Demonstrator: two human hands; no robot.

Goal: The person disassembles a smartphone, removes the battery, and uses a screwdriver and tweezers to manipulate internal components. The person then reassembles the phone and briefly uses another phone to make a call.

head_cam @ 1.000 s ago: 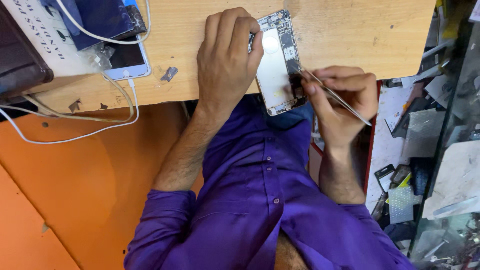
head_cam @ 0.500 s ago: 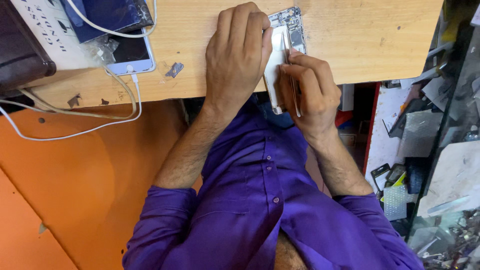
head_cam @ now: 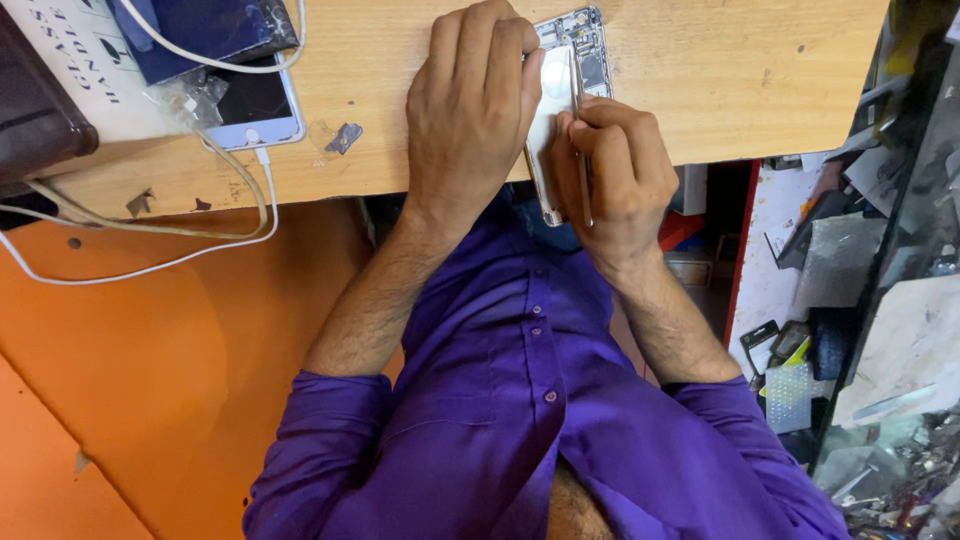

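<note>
An opened phone (head_cam: pixel 578 45) with its inner parts showing lies at the near edge of the wooden table (head_cam: pixel 740 80), partly overhanging it. My left hand (head_cam: pixel 470 110) is clasped over the phone's left side and holds it. My right hand (head_cam: pixel 612 170) presses against the phone's right side and grips a thin metal tool (head_cam: pixel 580 150) like tweezers, laid along the phone body. My fingers hide most of the phone's lower half.
A white phone (head_cam: pixel 255 115) on a white cable (head_cam: pixel 150 265) lies at the table's left, under a dark blue item (head_cam: pixel 200 30). A small metal part (head_cam: pixel 343 137) sits beside it. A brown case (head_cam: pixel 35 110) is far left. Cluttered shelves (head_cam: pixel 850 300) stand to the right.
My right hand has come in from the right with the thin tool and closed against the phone. The phone has tipped more onto its edge under my left hand.
</note>
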